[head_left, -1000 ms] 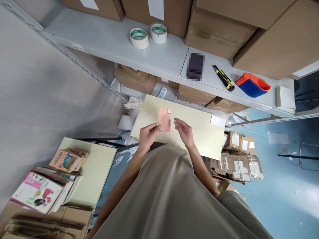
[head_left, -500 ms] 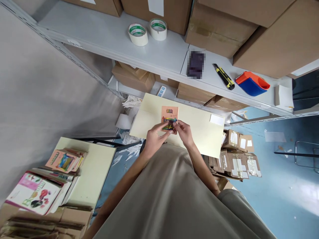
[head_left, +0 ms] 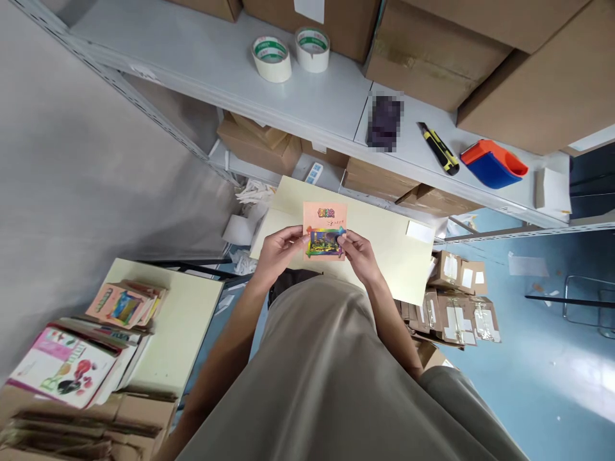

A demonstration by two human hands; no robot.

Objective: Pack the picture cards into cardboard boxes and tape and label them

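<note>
A thin pink booklet (head_left: pixel 325 219) with a colourful picture on its front is held up between my two hands, facing me. My left hand (head_left: pixel 278 251) pinches its left edge, thumb in front. At the right edge my right hand (head_left: pixel 360 251) grips it the same way. Behind and below the booklet lies the pale cream tabletop (head_left: pixel 384 256). Fingers behind the booklet are hidden.
A white label sheet (head_left: pixel 419 231) lies on the table's right end. The grey shelf (head_left: pixel 331 105) ahead carries tape rolls (head_left: pixel 271 59), a cutter (head_left: pixel 439 148) and an orange-blue tape dispenser (head_left: pixel 494 164). Books (head_left: pixel 70 365) are stacked at lower left; cartons (head_left: pixel 454 314) stand at right.
My left hand has moved left from across the booklet's front to its left edge. The booklet now faces me more squarely, its picture uncovered. My right hand keeps its hold.
</note>
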